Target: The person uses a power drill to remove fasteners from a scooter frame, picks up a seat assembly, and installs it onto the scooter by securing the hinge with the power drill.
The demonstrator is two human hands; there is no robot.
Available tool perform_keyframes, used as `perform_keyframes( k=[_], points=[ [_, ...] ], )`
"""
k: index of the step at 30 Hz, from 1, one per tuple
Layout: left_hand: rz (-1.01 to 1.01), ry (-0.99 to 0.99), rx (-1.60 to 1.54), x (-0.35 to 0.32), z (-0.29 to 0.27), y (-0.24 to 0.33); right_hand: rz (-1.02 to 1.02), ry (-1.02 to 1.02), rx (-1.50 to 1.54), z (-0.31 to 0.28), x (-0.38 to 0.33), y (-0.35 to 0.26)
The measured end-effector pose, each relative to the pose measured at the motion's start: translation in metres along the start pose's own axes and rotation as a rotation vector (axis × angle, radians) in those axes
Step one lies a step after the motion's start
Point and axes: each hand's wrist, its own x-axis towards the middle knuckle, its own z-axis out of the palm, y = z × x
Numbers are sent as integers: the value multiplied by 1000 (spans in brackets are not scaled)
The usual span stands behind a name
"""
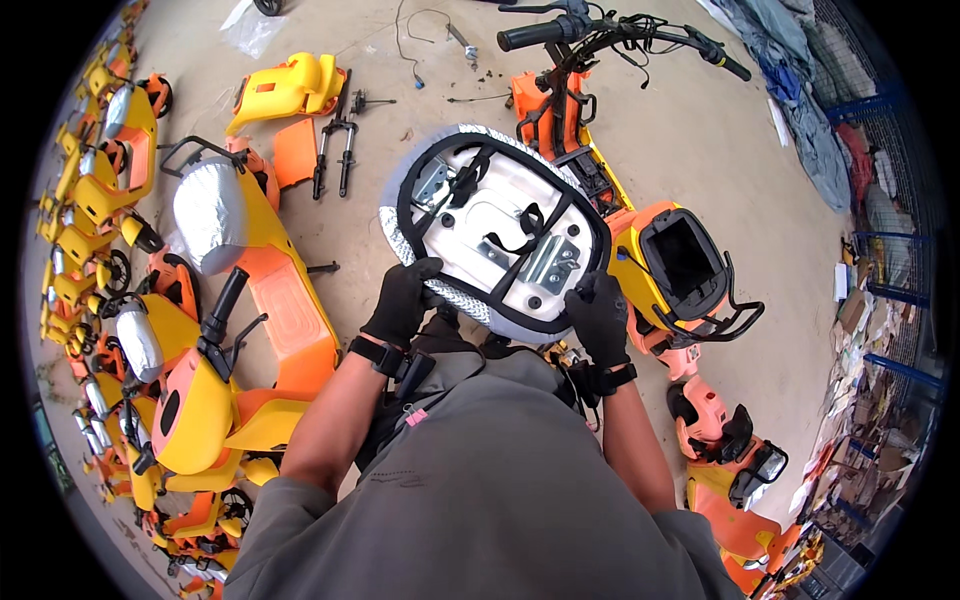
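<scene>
A scooter seat [480, 232] is held upside down in front of me, its white underside with metal brackets and black straps facing up. Silvery cover material shows around its black-edged rim. My left hand [402, 303], in a black glove, grips the near left edge. At the near right edge, my right hand [598, 315], also gloved, is closed on the rim. Just right of the seat stands a partly stripped yellow and orange scooter [640, 262] with an open black compartment [683, 252] where its body widens. Its handlebar [620, 38] rises at the far side.
Close on my left is a yellow-orange scooter [285, 290] with a silver-covered seat [210, 217]; rows of scooters continue behind it. A yellow body panel [290, 88] and fork tubes [340, 150] lie on the floor. Another scooter [715, 430] stands at lower right, near scattered debris [870, 400].
</scene>
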Motion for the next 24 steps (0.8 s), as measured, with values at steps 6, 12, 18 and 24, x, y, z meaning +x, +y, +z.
perform_keyframes(
  k=[6,12,18,24],
  points=[
    [-14,26,-39,-3,15,30,377,-199,961,-63,9,-69],
    [-157,76,-202,-6,24,51,345,-288,898,-38,58,-125],
    [11,67,-83,-24,22,66,230,-371,484,-10,98,-130],
    [-5,29,-36,-27,14,78,248,-435,993,-1,99,-137]
  ],
)
